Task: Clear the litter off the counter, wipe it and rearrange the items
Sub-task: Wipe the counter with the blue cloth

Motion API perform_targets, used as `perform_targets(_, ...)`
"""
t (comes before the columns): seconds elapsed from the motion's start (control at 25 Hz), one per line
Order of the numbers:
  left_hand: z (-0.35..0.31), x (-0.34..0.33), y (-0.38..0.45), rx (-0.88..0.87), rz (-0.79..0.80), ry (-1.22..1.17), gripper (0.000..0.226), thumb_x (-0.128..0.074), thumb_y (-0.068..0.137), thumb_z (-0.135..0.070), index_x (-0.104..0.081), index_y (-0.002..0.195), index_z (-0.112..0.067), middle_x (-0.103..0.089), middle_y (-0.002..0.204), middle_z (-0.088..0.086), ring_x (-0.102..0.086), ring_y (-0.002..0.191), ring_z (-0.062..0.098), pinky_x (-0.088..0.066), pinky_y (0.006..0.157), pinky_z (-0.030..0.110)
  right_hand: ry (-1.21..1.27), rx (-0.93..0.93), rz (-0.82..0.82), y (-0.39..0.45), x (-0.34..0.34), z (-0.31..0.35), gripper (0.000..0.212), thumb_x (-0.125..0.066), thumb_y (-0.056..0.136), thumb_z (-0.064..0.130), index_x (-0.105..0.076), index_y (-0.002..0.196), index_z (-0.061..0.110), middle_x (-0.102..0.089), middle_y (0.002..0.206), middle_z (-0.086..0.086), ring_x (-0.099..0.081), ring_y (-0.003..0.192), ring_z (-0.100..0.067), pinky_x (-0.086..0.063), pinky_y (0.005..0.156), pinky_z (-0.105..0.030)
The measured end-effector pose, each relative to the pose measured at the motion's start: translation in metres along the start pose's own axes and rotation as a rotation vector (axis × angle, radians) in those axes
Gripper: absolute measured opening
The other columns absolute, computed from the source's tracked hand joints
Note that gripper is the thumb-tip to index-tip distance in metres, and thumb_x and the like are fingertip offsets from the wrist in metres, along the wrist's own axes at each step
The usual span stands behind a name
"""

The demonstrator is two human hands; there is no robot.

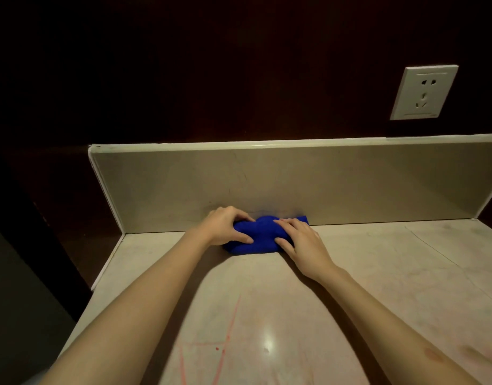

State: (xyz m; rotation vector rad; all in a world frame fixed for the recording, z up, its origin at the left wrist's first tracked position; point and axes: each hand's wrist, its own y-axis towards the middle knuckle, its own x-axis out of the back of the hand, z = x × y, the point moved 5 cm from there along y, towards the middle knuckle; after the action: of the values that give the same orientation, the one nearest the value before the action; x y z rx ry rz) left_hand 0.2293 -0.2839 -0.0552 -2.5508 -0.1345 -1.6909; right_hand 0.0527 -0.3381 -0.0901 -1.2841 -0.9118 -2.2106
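Along the far left a single dark wooden wall panel drops beside the pale polished stone counter, whose left edge carries one thin white trim strip. Two bare forearms reach from the near edge toward the far side. The left hand sits on the left end of one folded bright blue cloth, fingers curled over its far edge and thumb pressed against its near side, so it grips the fabric. The cloth lies on the counter at the far side, touching the foot of the one beige stone backsplash. The right hand lies on the cloth's right end, fingers fairly straight and slightly apart, pressing down on it. Near the front, faint red lines mark the countertop. Farther right, one white wall socket is set in the dark wall above the backsplash.
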Motion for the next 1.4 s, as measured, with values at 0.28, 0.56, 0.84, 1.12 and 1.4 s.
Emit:
perform_targets(0.28,0.003,-0.005,-0.006,0.024,0.021,-0.086,0.053,-0.075,0.077,-0.041,-0.060,0.127,-0.030,-0.066,0.121,-0.006,-0.059,0.108,0.015,-0.047,0.097,0.034,0.043,-0.041,0.002,-0.001,-0.006,-0.003,0.044,-0.044,0.098,0.034,-0.042,0.141,0.024,-0.048,0.139,0.004,-0.041,0.126,-0.014,-0.032,0.107,-0.032)
perform_targets(0.56,-0.004,-0.012,-0.049,0.025,0.029,-0.163,0.050,-0.076,0.078,-0.033,-0.062,0.125,-0.026,-0.067,0.116,-0.006,-0.060,0.105,0.015,-0.047,0.093,0.030,0.054,-0.042,0.024,-0.037,0.002,0.021,0.044,-0.044,0.098,0.033,-0.041,0.142,0.024,-0.046,0.141,0.004,-0.040,0.129,-0.014,-0.030,0.107,-0.032)
perform_targets(0.84,-0.015,-0.022,-0.128,0.057,0.063,-0.251,0.044,-0.076,0.079,-0.030,-0.063,0.121,-0.028,-0.068,0.112,-0.008,-0.061,0.102,0.012,-0.050,0.090,0.028,0.054,0.003,0.042,-0.113,0.015,0.060,0.046,-0.044,0.098,0.035,-0.040,0.142,0.024,-0.046,0.141,0.005,-0.040,0.130,-0.014,-0.030,0.106,-0.033)
perform_targets(1.12,-0.043,-0.036,-0.223,0.077,0.063,-0.297,0.042,-0.074,0.081,-0.029,-0.062,0.121,-0.027,-0.067,0.111,-0.009,-0.060,0.103,0.012,-0.051,0.091,0.031,0.084,0.053,0.055,-0.196,0.030,0.095,0.046,-0.043,0.098,0.036,-0.039,0.142,0.025,-0.043,0.144,0.005,-0.036,0.133,-0.014,-0.027,0.109,-0.034)
perform_targets(1.4,-0.069,-0.045,-0.293,0.017,0.051,-0.225,0.039,-0.075,0.079,-0.035,-0.065,0.117,-0.030,-0.069,0.106,-0.011,-0.062,0.097,0.010,-0.051,0.088,0.030,0.104,0.083,0.052,-0.265,0.045,0.120,0.047,-0.044,0.098,0.038,-0.039,0.143,0.027,-0.041,0.146,0.007,-0.034,0.135,-0.012,-0.024,0.110,-0.030)
